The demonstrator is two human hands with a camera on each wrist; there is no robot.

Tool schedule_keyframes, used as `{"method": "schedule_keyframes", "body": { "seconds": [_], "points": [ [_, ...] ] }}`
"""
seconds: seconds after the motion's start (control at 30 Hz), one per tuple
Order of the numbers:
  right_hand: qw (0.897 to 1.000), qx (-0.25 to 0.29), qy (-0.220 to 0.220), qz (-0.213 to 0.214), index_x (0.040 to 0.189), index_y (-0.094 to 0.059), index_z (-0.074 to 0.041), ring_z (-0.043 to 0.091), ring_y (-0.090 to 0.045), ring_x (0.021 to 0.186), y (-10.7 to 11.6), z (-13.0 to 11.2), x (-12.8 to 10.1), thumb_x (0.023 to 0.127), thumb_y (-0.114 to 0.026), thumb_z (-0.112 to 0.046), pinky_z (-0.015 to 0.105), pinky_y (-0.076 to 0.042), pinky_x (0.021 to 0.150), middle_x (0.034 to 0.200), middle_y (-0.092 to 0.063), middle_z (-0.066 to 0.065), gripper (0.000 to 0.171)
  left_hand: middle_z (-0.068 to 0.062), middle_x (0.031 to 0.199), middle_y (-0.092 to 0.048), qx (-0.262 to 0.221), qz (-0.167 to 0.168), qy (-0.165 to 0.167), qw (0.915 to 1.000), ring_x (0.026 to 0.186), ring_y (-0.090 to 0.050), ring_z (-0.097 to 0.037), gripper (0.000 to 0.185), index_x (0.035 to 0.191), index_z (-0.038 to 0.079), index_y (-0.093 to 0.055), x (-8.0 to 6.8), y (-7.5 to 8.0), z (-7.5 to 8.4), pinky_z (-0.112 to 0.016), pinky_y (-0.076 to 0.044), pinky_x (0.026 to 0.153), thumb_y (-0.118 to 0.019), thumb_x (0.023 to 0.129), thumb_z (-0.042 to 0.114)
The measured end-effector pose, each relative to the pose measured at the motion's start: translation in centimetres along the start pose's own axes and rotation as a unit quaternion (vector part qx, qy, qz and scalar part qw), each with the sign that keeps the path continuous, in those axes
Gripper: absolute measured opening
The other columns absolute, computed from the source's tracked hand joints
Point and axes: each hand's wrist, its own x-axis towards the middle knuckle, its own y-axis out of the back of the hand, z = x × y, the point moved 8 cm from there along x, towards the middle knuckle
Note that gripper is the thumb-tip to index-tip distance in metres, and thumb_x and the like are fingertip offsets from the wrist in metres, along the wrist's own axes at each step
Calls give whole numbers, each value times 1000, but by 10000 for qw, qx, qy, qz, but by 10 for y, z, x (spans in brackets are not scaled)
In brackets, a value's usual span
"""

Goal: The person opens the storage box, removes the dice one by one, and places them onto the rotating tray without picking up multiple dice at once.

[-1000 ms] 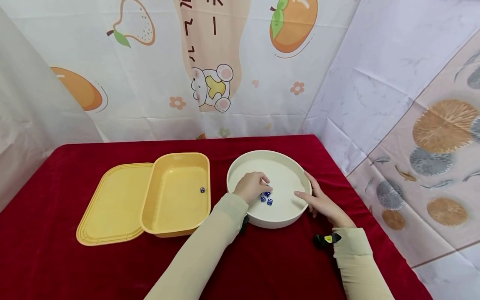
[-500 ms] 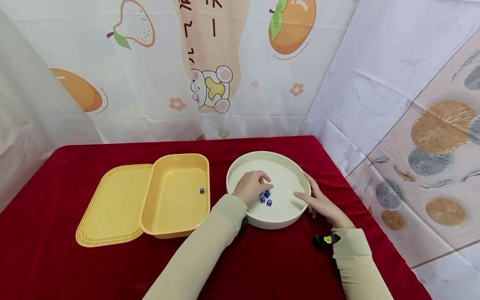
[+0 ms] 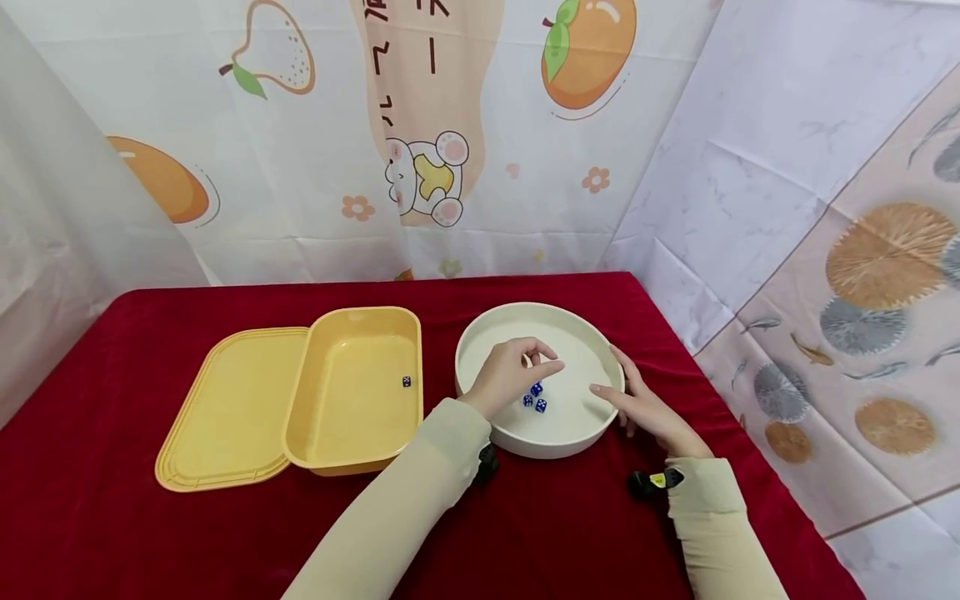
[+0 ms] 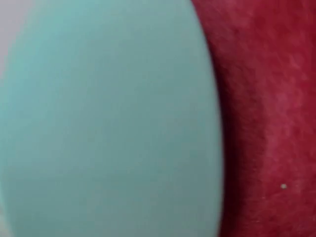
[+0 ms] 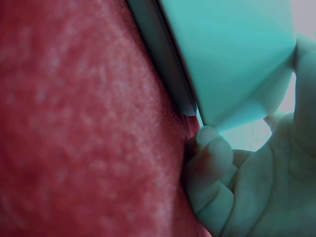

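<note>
A white round bowl stands on the red cloth and holds three small blue dice. My left hand hovers over the bowl just above them. Its thumb and forefinger pinch what looks like another small die, mostly hidden by the fingertips. My right hand grips the bowl's right rim, thumb inside and fingers outside. In the right wrist view its curled fingers press against the bowl wall. The left wrist view shows only the blurred bowl side and cloth.
A yellow box sits left of the bowl with one blue die inside. Its yellow lid lies flat beside it, partly under the box. Printed curtains hang close behind and to the right of the table.
My left hand has lifted slightly from among the dice, its thumb and forefinger now pinched and pointing right. The right hand and bowl have not moved.
</note>
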Motion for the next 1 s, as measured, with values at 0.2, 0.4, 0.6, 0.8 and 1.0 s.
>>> {"method": "schedule_keyframes", "body": {
  "seconds": [0.2, 0.4, 0.6, 0.8, 1.0],
  "points": [
    [10000, 14, -26, 25, 159, 2, -32, 15, -48, 53, -1, 3, 2, 96, -62, -39, 31, -46, 47, 65, -49, 4, 90, 5, 75, -57, -318, 52, -70, 9995, 67, -48, -9, 17, 95, 21, -75, -9, 11, 15, -20, -38, 62, -73, 90, 37],
    [10000, 15, -9, 16, 159, 2, -32, 15, -48, 52, -2, 3, 2, 95, -62, -40, 31, -46, 47, 65, -49, 4, 91, 3, 78, -60, -462, 49, -134, 9988, 73, -52, -11, 18, 95, 22, -75, -15, 21, 26, -20, -41, 64, -73, 90, 39],
    [10000, 40, 23, 12, 159, 2, -33, 14, -48, 52, -1, 2, 1, 95, -62, -39, 31, -46, 46, 65, -49, 3, 90, 5, 80, -60, -462, 80, -89, 9989, 79, -54, -12, 18, 97, 22, -75, -19, 31, 32, -21, -43, 67, -73, 90, 38],
    [10000, 21, 3, 24, 159, 2, -33, 14, -48, 52, -1, 3, 1, 95, -62, -40, 31, -46, 46, 64, -49, 3, 90, 4, 82, -61, -453, 116, -118, 9988, 82, -55, -13, 19, 99, 22, -74, -23, 42, 39, -23, -45, 71, -72, 90, 38],
    [10000, 14, 14, 22, 159, 2, -33, 14, -47, 52, -1, 2, 0, 95, -62, -40, 31, -45, 47, 65, -48, 4, 90, 2, 83, -63, -509, 182, -242, 9982, 82, -56, -14, 19, 99, 20, -74, -25, 55, 47, -25, -46, 73, -73, 89, 36]
  ]
}}
